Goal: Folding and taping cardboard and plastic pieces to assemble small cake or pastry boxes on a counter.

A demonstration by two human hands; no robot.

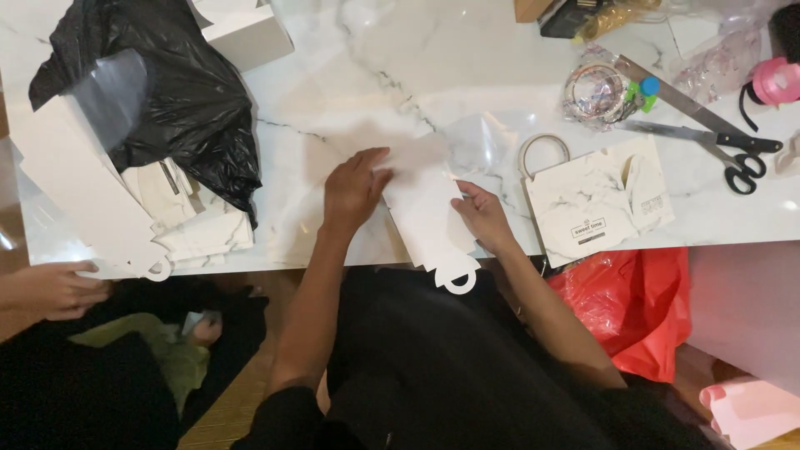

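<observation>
Lengthwise, box blank (429, 221), handle near-edge-ward.

One pair of scissors (733, 150) lies on the worktop (433, 67), along with one roll of tape (543, 150), one black plastic bag (179, 100) and one flat marble-print gift bag (596, 204). One red plastic bag (642, 304) hangs below the edge. Three hands show: two of the wearer's, one of another person (54, 290).

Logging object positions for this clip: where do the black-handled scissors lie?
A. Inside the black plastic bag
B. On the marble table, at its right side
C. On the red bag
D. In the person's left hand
B: the scissors lie flat on the marble table, at its right side, away from both hands.
</observation>
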